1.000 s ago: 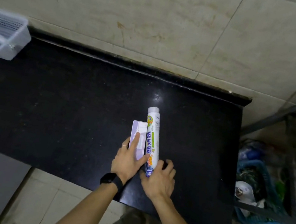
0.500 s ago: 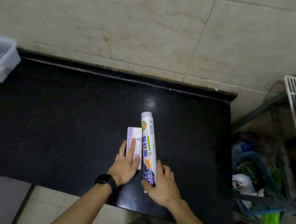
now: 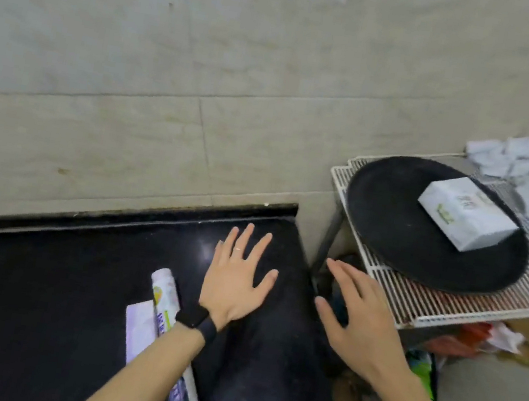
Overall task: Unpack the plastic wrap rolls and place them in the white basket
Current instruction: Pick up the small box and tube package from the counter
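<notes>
Black, glossy stone forms the table (image 3: 49, 305), speckled and faintly reflective, its back edge meeting a wall of pale beige tiles (image 3: 137, 76). On it lies the roll (image 3: 165, 306), a slim white cylinder printed in green, yellow and blue, its long axis running from the near table edge away toward the wall and leaning slightly left at the far end. Its rounded far cap points at the wall; the near end sits by the table's front edge, partly hidden under the left forearm. Touching its left side is a flat, pale lilac box (image 3: 138, 329) with the same long axis.

Neither hand holds anything. The left hand (image 3: 238, 282) is spread flat, fingers apart, over the table just right of the roll, with a ring and a black wristband (image 3: 197, 323). The right hand (image 3: 362, 319) is open too, fingers extended, past the table's right edge. Whether either palm touches anything cannot be told.

Right of the table stands a white wire rack (image 3: 447, 305) carrying a round black tray (image 3: 390, 227), matte in finish, with a white rectangular pack (image 3: 465, 214) on it.
</notes>
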The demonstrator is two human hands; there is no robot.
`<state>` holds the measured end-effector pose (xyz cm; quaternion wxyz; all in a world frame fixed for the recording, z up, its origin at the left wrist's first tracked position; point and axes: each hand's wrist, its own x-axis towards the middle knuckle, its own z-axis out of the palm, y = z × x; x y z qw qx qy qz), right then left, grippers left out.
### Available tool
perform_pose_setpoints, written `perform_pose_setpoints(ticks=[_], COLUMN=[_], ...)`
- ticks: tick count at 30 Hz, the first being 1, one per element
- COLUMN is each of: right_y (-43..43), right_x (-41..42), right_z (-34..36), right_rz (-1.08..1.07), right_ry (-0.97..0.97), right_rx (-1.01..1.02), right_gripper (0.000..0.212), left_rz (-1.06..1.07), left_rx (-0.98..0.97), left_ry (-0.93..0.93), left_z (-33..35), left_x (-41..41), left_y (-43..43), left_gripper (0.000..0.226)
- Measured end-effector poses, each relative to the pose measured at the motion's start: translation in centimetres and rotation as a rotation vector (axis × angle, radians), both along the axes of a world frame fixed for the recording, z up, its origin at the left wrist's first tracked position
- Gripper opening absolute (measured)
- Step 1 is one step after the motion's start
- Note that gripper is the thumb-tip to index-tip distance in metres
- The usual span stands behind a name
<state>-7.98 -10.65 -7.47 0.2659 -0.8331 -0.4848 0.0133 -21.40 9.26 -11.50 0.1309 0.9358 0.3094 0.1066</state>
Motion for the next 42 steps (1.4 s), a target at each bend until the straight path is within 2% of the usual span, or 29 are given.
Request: perform_pose_setpoints(ticks=[3,7,10,12,14,16,21,25,28,31,34,39,42], right_y=[-2.4,-4.9,-5.8,-5.7,-5.4,-5.3,-5.3,-5.2,-5.2,-4.2,-2.5,1.5,2.8], right_x=[6.2,14.7,20.8,23.9,26.1,26.9,26.8,27.1,25.7,21.2,15.3,4.7,-1.4], right_z=[2.9,4.5,4.6,4.1,2.8,1.2,-0.9,-0.7,0.8,2.8,3.6,1.0,-2.7], right_rz=[-0.120,-0.302,-0.445,-0.489,-0.460,-0.404,-0.447,-0.421,-0.430,-0.385,-0.255,-0.062,0.040], right_ry=[-0.054,-0.080,-0.066,0.016,0.120,0.181,0.089,0.125,0.207,0.215,0.246,0.338,0.449], right_rx=[0.115,0.120,0.030,-0.085,-0.146,-0.124,0.001,0.040,0.180,0.288,0.355,0.347,0.226], right_gripper=[0.062,0.062,0.072,0.082,0.090,0.090,0.083,0.083,0.082,0.082,0.081,0.084,0.085], left_rz=[-0.113,-0.228,-0.270,-0.261,-0.230,-0.193,-0.162,-0.164,-0.162,-0.112,0.004,0.252,0.424], left_rx=[0.041,0.064,0.041,-0.010,-0.074,-0.104,-0.031,-0.069,-0.165,-0.076,-0.033,-0.069,-0.155], left_ry=[-0.054,-0.075,-0.013,0.060,0.138,0.208,0.214,0.197,0.101,0.012,0.013,0.065,0.094], left_z=[3.5,6.8,7.0,6.5,5.4,4.0,1.8,2.8,4.4,5.1,4.3,0.7,-2.6], left_x=[7.6,16.0,20.9,23.4,25.0,25.5,25.3,25.3,23.4,18.8,12.1,0.0,-7.1], left_y=[-2.3,-6.2,-8.7,-9.9,-10.6,-11.2,-11.4,-11.3,-10.7,-8.2,-5.0,-1.6,-0.9], left_gripper=[0.068,0.067,0.065,0.065,0.065,0.067,0.070,0.067,0.063,0.065,0.061,0.067,0.071])
